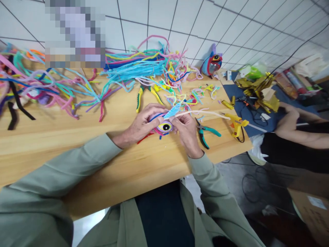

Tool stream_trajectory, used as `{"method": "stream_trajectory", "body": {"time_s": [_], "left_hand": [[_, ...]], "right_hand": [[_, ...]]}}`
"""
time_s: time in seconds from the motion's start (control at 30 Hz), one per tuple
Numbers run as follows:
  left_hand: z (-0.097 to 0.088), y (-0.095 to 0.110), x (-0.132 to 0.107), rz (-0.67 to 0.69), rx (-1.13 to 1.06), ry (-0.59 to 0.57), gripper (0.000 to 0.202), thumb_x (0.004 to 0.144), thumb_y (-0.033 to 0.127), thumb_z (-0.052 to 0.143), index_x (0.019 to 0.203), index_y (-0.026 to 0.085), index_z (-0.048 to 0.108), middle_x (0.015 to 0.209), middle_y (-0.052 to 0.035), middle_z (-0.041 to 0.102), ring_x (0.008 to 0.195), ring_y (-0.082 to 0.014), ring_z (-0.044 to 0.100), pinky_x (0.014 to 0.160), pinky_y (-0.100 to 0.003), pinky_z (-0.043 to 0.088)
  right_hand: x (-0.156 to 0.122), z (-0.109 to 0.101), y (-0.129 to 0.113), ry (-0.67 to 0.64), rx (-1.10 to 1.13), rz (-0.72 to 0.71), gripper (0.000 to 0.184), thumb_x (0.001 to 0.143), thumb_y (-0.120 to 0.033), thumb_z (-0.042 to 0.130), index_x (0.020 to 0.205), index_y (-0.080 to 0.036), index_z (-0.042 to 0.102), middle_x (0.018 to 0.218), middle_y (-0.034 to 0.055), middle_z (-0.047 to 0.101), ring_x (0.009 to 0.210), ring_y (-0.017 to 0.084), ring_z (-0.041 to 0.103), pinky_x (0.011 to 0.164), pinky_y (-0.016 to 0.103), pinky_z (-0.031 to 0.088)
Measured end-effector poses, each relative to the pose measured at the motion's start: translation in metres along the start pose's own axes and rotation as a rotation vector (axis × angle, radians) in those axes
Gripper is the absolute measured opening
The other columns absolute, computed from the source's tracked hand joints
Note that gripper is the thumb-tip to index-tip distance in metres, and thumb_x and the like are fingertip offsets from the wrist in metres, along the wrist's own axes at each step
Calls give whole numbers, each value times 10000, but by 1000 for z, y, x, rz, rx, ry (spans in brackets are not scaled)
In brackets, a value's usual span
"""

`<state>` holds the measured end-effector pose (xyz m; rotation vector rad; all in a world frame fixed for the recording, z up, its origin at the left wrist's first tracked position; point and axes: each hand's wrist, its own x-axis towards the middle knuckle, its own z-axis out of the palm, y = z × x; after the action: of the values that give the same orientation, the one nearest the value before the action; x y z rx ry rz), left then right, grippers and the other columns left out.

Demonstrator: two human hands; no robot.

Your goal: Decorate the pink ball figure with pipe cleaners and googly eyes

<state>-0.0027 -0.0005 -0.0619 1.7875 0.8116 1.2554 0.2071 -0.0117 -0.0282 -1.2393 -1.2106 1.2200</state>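
My left hand (142,125) curls around a small pipe-cleaner figure (164,127) with a big yellow-and-black eye, holding it just above the wooden table (84,147). My right hand (187,129) pinches a light blue twisted pipe-cleaner piece (172,110) against the top of that figure. A pale pink pipe cleaner (205,113) trails to the right from between my fingers. Both hands meet at the figure, fingers closed.
Heaps of coloured pipe cleaners (133,68) cover the far half of the table. Teal-handled pliers (205,132), a yellow glue gun (236,123) and yellow-handled cutters (140,97) lie near my hands. A finished fish figure (212,63) stands at the back. Another person's arm (295,130) rests at right.
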Motion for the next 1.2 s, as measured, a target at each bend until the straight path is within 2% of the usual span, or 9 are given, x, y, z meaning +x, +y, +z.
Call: {"method": "stream_trajectory", "body": {"time_s": [0.17, 0.27, 0.33, 0.4, 0.5, 0.63, 0.7, 0.87, 1.2], "left_hand": [[2, -2, -1, -10, -1, 36, 413, 1106, 608, 719, 1339, 279, 806, 1458, -122, 750, 1409, -291, 704, 1282, -515, 543], [2, -3, -1, -7, -6, 64, 401, 1110, 604, 715, 1330, 283, 810, 1424, -115, 763, 1385, -286, 717, 1263, -514, 555], [2, -3, -1, -11, 1, 66, 418, 1115, 619, 697, 1331, 279, 809, 1413, -117, 765, 1388, -292, 715, 1262, -520, 554], [2, -3, -2, -19, 11, 67, 437, 1118, 636, 679, 1333, 278, 807, 1422, -120, 759, 1399, -297, 709, 1266, -526, 553], [2, -5, -2, -27, 11, 83, 424, 1115, 630, 688, 1330, 283, 804, 1437, -124, 749, 1402, -297, 710, 1262, -526, 559], [5, -5, -2, -1, -2, 88, 394, 1117, 610, 700, 1316, 287, 805, 1400, -117, 767, 1378, -283, 720, 1251, -515, 566], [6, -4, -2, 17, -6, 88, 377, 1121, 595, 703, 1316, 289, 806, 1387, -111, 776, 1375, -277, 721, 1249, -513, 565], [6, -3, -2, 8, 11, 81, 409, 1116, 619, 699, 1325, 284, 804, 1405, -118, 773, 1397, -284, 709, 1268, -532, 551], [5, -5, -2, 31, 2, 57, 356, 1129, 569, 703, 1332, 294, 803, 1415, -105, 770, 1394, -269, 710, 1260, -510, 557]], "right_hand": [[2, -5, 2, -25, 10, 13, 480, 768, -609, 962, 838, -250, 651, 659, -65, 690, 523, 98, 551, 489, 249, 416], [-3, -13, 2, -30, -52, -63, 454, 871, -625, 892, 806, -255, 639, 598, -75, 618, 518, 106, 506, 513, 265, 412], [-10, -18, 2, 32, -157, -178, 418, 959, -571, 828, 770, -258, 625, 608, -67, 597, 552, 118, 506, 555, 282, 433], [-19, -20, 2, 92, -305, -352, 343, 1029, -489, 769, 795, -259, 668, 693, -36, 657, 632, 143, 568, 634, 312, 499], [-30, -18, 2, 54, -527, -617, 157, 1094, -391, 708, 1055, -274, 805, 952, 40, 799, 842, 210, 711, 793, 383, 609], [-32, -14, 4, -48, -709, -824, 282, 1143, -330, 662, 1390, -270, 782, 1265, 121, 819, 1174, 276, 773, 1021, 449, 651], [-31, -15, 5, -66, -763, -854, 321, 1151, -334, 650, 1445, -270, 763, 1295, 129, 799, 1226, 286, 767, 1064, 461, 649], [-29, -18, 7, -93, -838, -810, 340, 1148, -351, 644, 1464, -298, 758, 1303, 127, 767, 1263, 306, 749, 1090, 495, 647], [-27, -18, 5, -72, -991, -906, 292, 1154, -333, 646, 1421, -287, 757, 1325, 133, 764, 1158, 298, 724, 1017, 484, 612]]}}
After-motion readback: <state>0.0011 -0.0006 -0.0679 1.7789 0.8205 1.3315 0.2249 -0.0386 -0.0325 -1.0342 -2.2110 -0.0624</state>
